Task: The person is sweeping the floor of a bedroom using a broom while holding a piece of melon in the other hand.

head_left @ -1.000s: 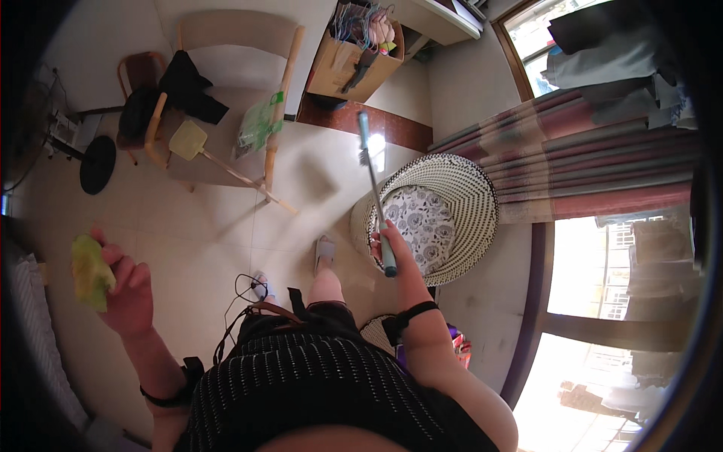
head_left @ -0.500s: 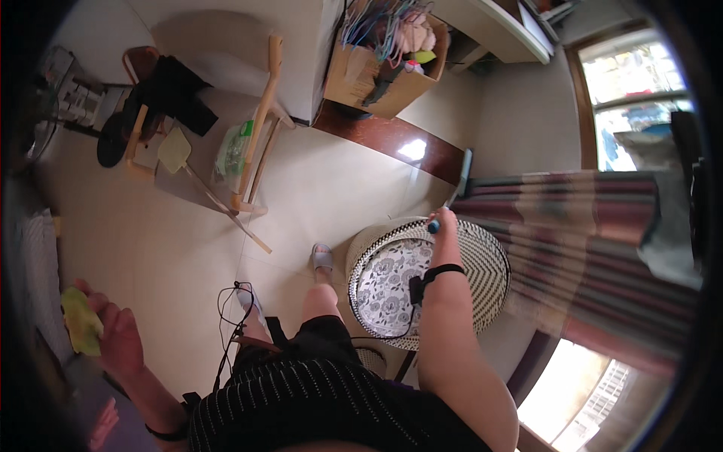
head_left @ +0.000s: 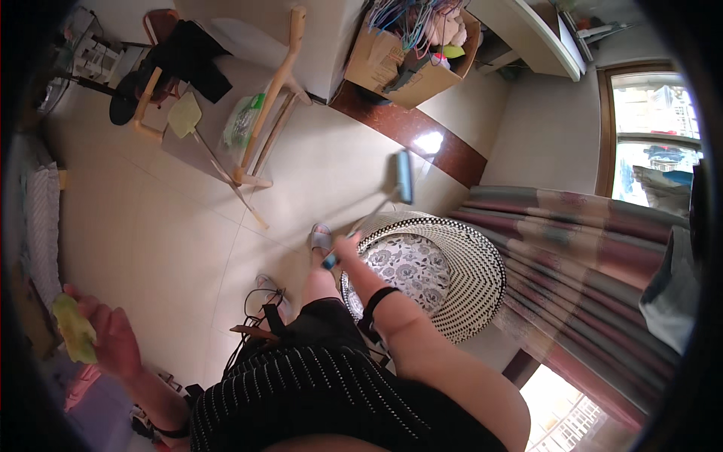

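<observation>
Two things already in hand in the head view: at lower left, a crumpled yellow-green cloth (head_left: 75,329), pinched in curled fingers of the left hand (head_left: 113,339); near the centre, a blue-headed tool (head_left: 404,177), its handle gripped tightly in the right hand (head_left: 346,248). Judged from this, grasping done; amount left impossible to tell, likewise any contact with the floor (head_left: 181,248). Bent up from the lower edge on the left; on the right, stretched up-left across the woven basket (head_left: 474,264).

Tool head (head_left: 404,177): smooth plast. | basket (head_left: 478,282): rough weave | cushion (head_left: 407,265): matt cloth | floor (head_left: 173,226): glossy tile | bag (head_left: 242,124) @ chair (head_left: 290,53) edge: shiny plast.
</observation>
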